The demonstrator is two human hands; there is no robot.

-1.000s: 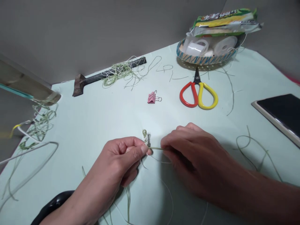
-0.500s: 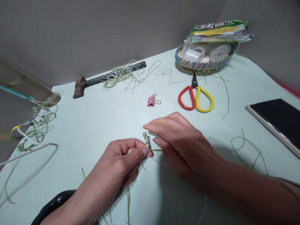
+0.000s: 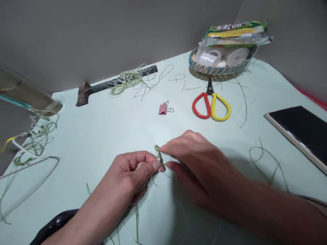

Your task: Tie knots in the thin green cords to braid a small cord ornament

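My left hand (image 3: pixel 133 172) is closed in a pinch on a small knotted piece of green cord (image 3: pixel 157 153) just above the pale green table cover (image 3: pixel 102 129). Thin cord tails (image 3: pixel 136 221) trail from it toward me. My right hand (image 3: pixel 194 160) is right beside it, its fingertips drawn together against the knotted piece's upper end. Whether the right fingers grip the cord or only touch it is hard to tell.
A pink binder clip (image 3: pixel 162 108) and red-and-yellow scissors (image 3: pixel 211 103) lie beyond my hands. A woven basket (image 3: pixel 217 69) with tape rolls and a snack bag stands at the back. Tangled cord (image 3: pixel 126 80) covers a dark tool. A phone (image 3: pixel 301 127) lies right; loose cords (image 3: pixel 35 136) left.
My right hand let go of the cord's straight end, lifted and spread, then came back down with its fingertips at the top of the knotted piece. My left hand kept its pinch.
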